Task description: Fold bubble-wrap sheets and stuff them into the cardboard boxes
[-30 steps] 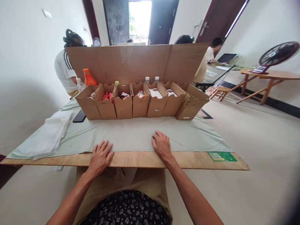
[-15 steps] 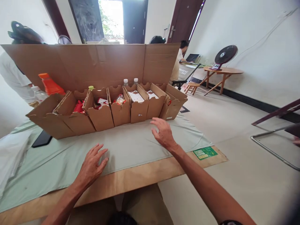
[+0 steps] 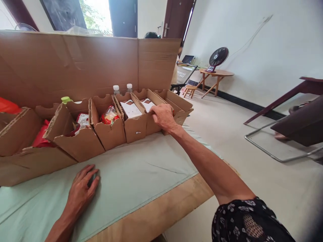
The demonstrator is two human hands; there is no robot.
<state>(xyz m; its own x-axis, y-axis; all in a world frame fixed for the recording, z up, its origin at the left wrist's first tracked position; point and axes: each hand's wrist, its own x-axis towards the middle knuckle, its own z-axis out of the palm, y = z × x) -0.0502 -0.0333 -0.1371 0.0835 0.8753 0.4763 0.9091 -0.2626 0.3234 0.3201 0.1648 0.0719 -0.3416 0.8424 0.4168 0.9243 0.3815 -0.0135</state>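
A row of small open cardboard boxes [image 3: 111, 134] stands on a pale green cloth [image 3: 136, 174] over a wooden table. They hold red snack packets [image 3: 110, 115] and white cartons [image 3: 131, 108]. My right hand [image 3: 163, 117] reaches into a box near the right end of the row, fingers curled down over its front edge; what they hold, if anything, is hidden. My left hand [image 3: 82, 190] lies flat on the cloth in front of the boxes, fingers spread, holding nothing.
A tall cardboard panel [image 3: 83, 64] rises behind the boxes, with two white-capped bottles [image 3: 122, 89] against it. At the far right stand a round wooden table with a black fan [image 3: 218, 56], a stool and a laptop. A dark table and metal frame [image 3: 282, 148] stand at right.
My view has swung right and closer to the boxes. My right hand rose from the cloth and reached forward onto a right-hand box. My left hand slid forward and settled flat.
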